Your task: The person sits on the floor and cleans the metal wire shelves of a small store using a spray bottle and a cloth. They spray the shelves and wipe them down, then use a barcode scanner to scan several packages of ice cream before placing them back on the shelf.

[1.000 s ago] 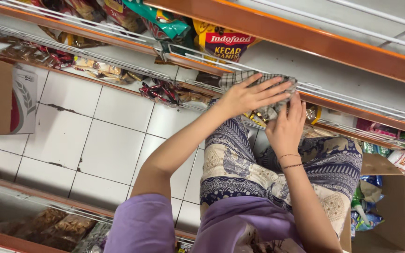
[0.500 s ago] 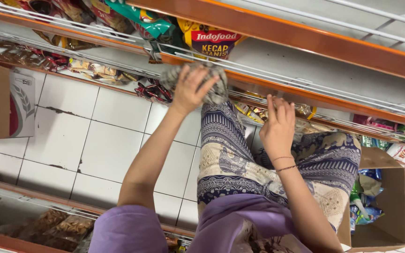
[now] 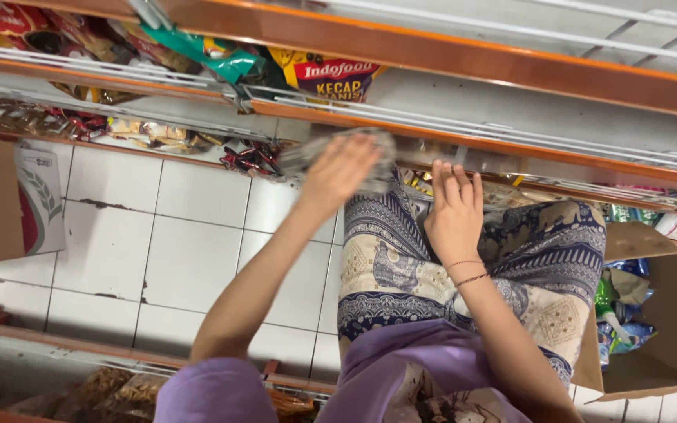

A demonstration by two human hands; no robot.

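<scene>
Left hand (image 3: 338, 168) gripping grey cloth (image 3: 378, 150), yellow-red pouch (image 3: 327, 74) above, teal packet (image 3: 197, 51) beside

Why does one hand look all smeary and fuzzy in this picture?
In the head view, the left hand and the grey checked cloth under it are smeared by motion blur; the right hand, resting by the patterned blue and cream trousers, looks sharp. The white tiled floor is evenly lit, with no strong glare or hard shadows.
</scene>
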